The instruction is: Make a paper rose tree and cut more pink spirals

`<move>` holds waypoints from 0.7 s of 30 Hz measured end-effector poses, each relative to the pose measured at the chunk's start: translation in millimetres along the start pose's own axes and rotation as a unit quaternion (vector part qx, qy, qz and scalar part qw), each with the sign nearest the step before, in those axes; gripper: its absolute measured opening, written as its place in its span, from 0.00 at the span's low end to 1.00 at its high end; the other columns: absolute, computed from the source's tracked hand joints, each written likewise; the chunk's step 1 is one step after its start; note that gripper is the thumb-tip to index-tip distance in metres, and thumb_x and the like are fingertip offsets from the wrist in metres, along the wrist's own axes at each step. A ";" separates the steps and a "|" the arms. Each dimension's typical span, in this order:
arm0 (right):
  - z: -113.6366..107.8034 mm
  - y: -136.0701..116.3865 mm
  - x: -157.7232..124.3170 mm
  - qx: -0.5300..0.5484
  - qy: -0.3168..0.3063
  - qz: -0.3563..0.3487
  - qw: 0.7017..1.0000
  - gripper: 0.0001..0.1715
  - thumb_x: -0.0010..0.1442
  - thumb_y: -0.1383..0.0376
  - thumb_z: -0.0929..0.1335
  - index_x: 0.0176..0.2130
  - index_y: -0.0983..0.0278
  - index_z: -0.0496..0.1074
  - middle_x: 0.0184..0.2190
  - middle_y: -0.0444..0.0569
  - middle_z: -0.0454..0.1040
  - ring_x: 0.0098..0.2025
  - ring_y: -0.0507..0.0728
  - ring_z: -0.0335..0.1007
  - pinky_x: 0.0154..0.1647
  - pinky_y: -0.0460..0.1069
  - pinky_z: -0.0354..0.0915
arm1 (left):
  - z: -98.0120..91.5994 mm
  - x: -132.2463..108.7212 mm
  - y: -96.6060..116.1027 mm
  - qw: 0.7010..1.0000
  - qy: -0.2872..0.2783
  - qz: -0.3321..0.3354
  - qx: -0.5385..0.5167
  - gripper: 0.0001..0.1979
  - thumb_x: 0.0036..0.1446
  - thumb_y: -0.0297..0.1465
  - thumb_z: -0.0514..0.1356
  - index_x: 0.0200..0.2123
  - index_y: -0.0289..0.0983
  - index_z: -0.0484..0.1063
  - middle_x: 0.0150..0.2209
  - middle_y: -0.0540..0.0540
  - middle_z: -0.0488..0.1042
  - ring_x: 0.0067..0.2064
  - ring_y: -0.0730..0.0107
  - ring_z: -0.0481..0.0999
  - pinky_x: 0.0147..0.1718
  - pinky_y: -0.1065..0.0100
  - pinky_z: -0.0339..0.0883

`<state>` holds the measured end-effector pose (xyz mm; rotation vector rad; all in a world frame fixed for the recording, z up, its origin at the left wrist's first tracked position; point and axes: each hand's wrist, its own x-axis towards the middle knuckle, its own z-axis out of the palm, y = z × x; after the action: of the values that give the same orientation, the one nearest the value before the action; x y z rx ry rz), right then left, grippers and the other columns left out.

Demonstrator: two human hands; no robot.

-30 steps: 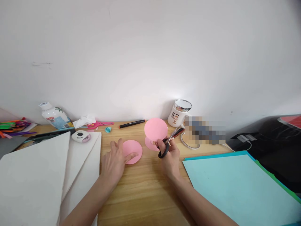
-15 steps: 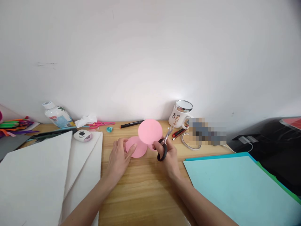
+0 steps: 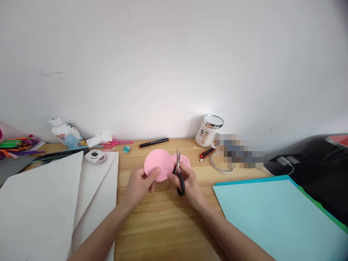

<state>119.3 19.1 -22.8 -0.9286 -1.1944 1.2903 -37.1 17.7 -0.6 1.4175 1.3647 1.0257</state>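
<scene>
My left hand [image 3: 143, 181] pinches a pink paper circle [image 3: 158, 164] between thumb and fingers, lifted a little above the wooden table. Black-handled scissors [image 3: 181, 183] sit in my right hand [image 3: 189, 183], their blades pointing away from me and slightly parted. My right thumb and fingertips are at the circle's right edge. Behind the scissors lies another pink paper piece [image 3: 185, 159] with curved cut lines, partly hidden by my right hand. Whether a second circle is stacked under the held one I cannot tell.
A black marker [image 3: 154, 142], a teal cap [image 3: 126, 149] and pink scissors [image 3: 116, 144] lie near the wall. A white mug [image 3: 205, 134] stands at the back. White boards [image 3: 40, 203] cover the left side, light-blue sheets [image 3: 274, 214] the right.
The upper pink circle has come down and left into my left hand, over the circle held there. My right hand with the scissors has shifted left, uncovering the pink piece on the table.
</scene>
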 end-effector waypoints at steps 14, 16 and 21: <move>8.7 2.5 -9.4 0.086 -0.181 0.020 0.980 0.23 0.46 0.54 0.75 0.37 0.63 0.68 0.28 0.43 0.69 0.28 0.51 0.63 0.32 0.47 0.61 | -0.8 -4.9 6.0 0.990 0.075 0.069 -0.101 0.18 0.52 0.37 0.61 0.16 0.34 0.70 0.12 0.50 0.68 0.14 0.76 0.65 0.12 0.76 0.59; 9.6 1.1 -9.9 0.085 -0.192 0.013 0.978 0.23 0.47 0.53 0.74 0.37 0.63 0.68 0.28 0.44 0.69 0.30 0.52 0.64 0.34 0.48 0.62 | -0.9 -5.0 5.8 0.992 0.061 0.064 -0.094 0.18 0.52 0.37 0.60 0.15 0.34 0.70 0.12 0.50 0.68 0.14 0.76 0.65 0.12 0.76 0.59; 10.4 -0.2 -10.2 0.067 -0.186 -0.001 0.980 0.23 0.48 0.51 0.73 0.36 0.64 0.68 0.27 0.44 0.67 0.29 0.52 0.62 0.33 0.48 0.62 | -0.8 -5.4 6.7 0.992 0.072 0.056 -0.088 0.18 0.51 0.38 0.60 0.15 0.34 0.70 0.12 0.50 0.68 0.14 0.75 0.65 0.12 0.75 0.59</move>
<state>110.2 7.8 -22.0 -0.6031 -1.3711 1.5683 -36.4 12.5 6.2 1.3206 1.2735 1.3108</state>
